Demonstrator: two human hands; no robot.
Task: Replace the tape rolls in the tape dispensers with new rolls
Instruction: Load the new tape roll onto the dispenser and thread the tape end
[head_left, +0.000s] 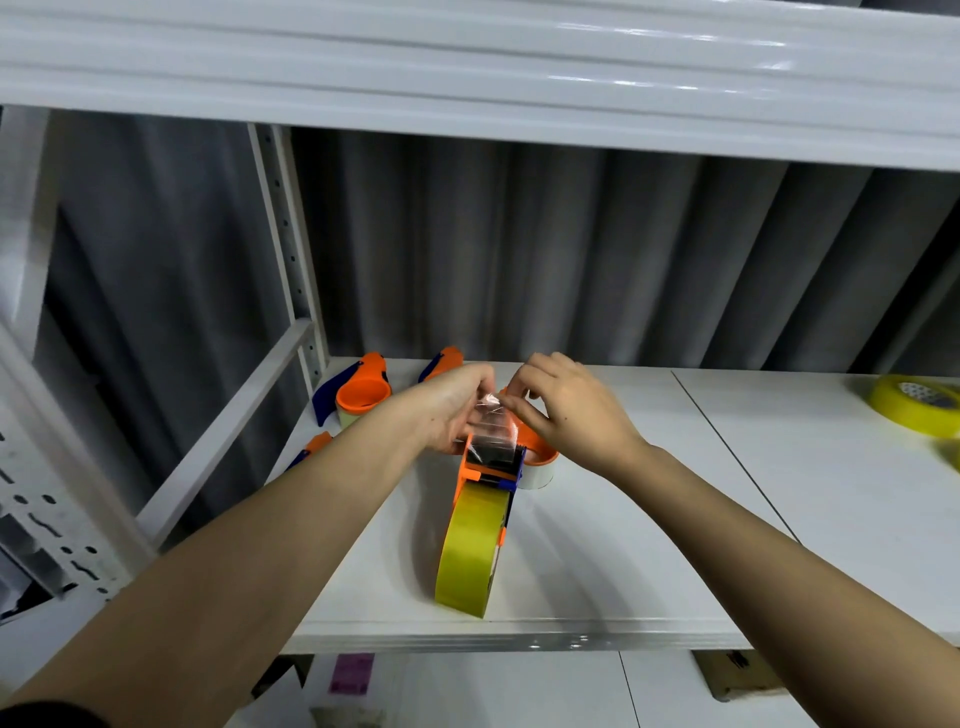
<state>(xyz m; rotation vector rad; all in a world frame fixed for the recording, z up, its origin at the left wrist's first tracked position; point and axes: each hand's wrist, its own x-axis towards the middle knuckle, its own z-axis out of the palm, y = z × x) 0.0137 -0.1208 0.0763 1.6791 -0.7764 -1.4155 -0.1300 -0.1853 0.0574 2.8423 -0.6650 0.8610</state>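
At the centre of the frame, your two hands meet over an orange tape dispenser (491, 470) lying on the white shelf (649, 519). Your left hand (449, 408) curls around the far end of the dispenser, its fingers closed on the body. Your right hand (566, 402) comes in from the right, thumb and forefinger pinching the loose end of a clear tape strip (491, 421) stretched up from the dispenser's mouth. A yellow tape roll (470, 553) sits mounted at the near end of the dispenser, standing on edge just below centre. Just beside the dispenser on its right, partly hidden by your right hand, lies another orange dispenser with a white roll (540, 465). Toward the left of the frame, two more orange-and-blue dispensers (358, 392) rest at the back of the shelf, and a third (311, 449) peeks out beside your left forearm. A loose yellow roll (917, 405) lies flat at the right edge.
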